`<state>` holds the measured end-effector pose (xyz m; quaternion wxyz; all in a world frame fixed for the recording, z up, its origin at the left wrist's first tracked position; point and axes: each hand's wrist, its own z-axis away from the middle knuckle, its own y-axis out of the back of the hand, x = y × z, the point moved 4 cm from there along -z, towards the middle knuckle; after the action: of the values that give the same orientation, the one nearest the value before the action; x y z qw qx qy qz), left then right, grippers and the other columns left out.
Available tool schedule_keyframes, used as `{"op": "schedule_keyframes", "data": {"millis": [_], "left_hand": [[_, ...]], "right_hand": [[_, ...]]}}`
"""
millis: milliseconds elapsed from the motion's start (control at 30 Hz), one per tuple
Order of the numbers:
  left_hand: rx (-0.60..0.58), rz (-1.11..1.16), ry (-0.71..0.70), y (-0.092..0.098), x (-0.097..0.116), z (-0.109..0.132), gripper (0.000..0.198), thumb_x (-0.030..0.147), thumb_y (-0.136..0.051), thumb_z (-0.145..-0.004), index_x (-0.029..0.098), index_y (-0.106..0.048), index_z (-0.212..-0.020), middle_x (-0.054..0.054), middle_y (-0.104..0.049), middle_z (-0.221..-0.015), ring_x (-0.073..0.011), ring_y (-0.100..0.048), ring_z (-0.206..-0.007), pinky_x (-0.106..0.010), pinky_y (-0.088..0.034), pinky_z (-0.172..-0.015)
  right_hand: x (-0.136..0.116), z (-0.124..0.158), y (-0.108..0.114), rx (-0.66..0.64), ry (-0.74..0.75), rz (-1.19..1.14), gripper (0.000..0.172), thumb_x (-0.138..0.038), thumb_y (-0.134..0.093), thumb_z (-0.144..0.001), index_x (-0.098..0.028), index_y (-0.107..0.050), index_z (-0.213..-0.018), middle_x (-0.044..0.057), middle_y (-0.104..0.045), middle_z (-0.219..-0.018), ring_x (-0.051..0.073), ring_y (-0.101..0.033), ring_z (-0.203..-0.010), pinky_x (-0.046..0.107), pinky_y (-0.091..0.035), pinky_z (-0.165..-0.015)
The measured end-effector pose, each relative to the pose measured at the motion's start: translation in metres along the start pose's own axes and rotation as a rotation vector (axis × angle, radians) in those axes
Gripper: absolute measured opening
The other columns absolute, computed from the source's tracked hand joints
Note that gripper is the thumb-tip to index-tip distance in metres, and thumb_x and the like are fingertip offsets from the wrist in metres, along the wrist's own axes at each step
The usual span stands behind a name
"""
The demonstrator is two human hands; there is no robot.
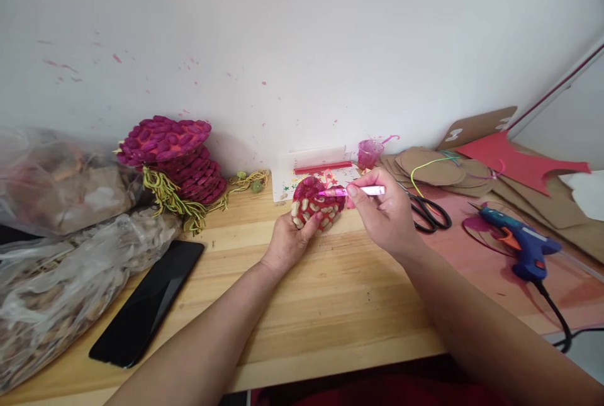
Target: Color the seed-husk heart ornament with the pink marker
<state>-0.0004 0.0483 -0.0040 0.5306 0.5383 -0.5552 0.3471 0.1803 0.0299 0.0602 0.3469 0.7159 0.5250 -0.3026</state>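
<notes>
My left hand (290, 241) grips a round red disc covered with peanuts (317, 207), its thumb pressed on the near face. Peanuts at the top of the disc are coated magenta, while those at the lower left are bare tan. Pinched in my right hand (384, 214) is a white-handled paintbrush (375, 191) with a pink-stained front end, its tip touching the disc's upper part. Behind the disc lies a paint-marked white sheet (285, 186). A pink-stained clear cup (369, 153) stands just beyond my right hand.
Magenta peanut discs (165, 141) are stacked at left with yellow-green yarn (163, 187). Plastic bags (75, 280) and a black phone (148, 302) lie nearer me. On the right are black-handled scissors (431, 214), a blue glue gun (523, 245), cardboard pieces (425, 167) and red paper (514, 157).
</notes>
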Motion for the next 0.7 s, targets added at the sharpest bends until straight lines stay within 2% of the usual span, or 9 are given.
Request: {"op": "schedule_keyframes", "data": {"millis": [467,533,600,700], "left_hand": [[-0.010,0.003,0.013,-0.0001,-0.0008,-0.0002,0.039,0.051,-0.067,-0.086,0.017,-0.078,-0.102,-0.007,-0.080,-0.104,-0.0220,-0.073,-0.095,-0.031,-0.055,-0.090],[0.003,0.006,0.028,0.0004,0.0008,0.0000,0.039,0.052,-0.067,-0.086,0.017,-0.079,-0.099,-0.006,-0.081,-0.095,-0.0213,-0.073,-0.088,-0.030,-0.056,-0.082],[0.019,0.001,0.054,0.0015,0.0020,0.0005,0.038,0.053,-0.068,-0.084,0.017,-0.079,-0.091,-0.005,-0.078,-0.077,-0.0202,-0.071,-0.075,-0.028,-0.055,-0.069],[0.035,-0.035,0.068,0.0032,0.0014,0.0010,0.039,0.056,-0.069,-0.083,0.018,-0.076,-0.077,-0.001,-0.066,-0.053,-0.0174,-0.062,-0.058,-0.025,-0.048,-0.055]], "right_hand": [[-0.0026,-0.0009,-0.0006,-0.025,0.007,0.028,0.015,-0.034,-0.064,-0.094,-0.023,-0.057,-0.088,-0.001,-0.064,-0.073,0.015,-0.060,-0.066,0.029,-0.047,-0.062],[-0.0011,-0.0008,0.0002,-0.024,-0.019,0.077,0.016,-0.035,-0.064,-0.094,-0.023,-0.057,-0.086,-0.001,-0.064,-0.071,0.014,-0.058,-0.061,0.029,-0.044,-0.057],[0.0016,-0.0006,0.0015,-0.014,-0.041,0.123,0.017,-0.036,-0.064,-0.094,-0.023,-0.056,-0.085,-0.001,-0.063,-0.069,0.014,-0.056,-0.058,0.028,-0.042,-0.054],[0.0032,-0.0003,0.0019,-0.001,-0.034,0.107,0.017,-0.036,-0.064,-0.094,-0.023,-0.056,-0.086,-0.001,-0.064,-0.070,0.014,-0.057,-0.061,0.028,-0.044,-0.057]]}}
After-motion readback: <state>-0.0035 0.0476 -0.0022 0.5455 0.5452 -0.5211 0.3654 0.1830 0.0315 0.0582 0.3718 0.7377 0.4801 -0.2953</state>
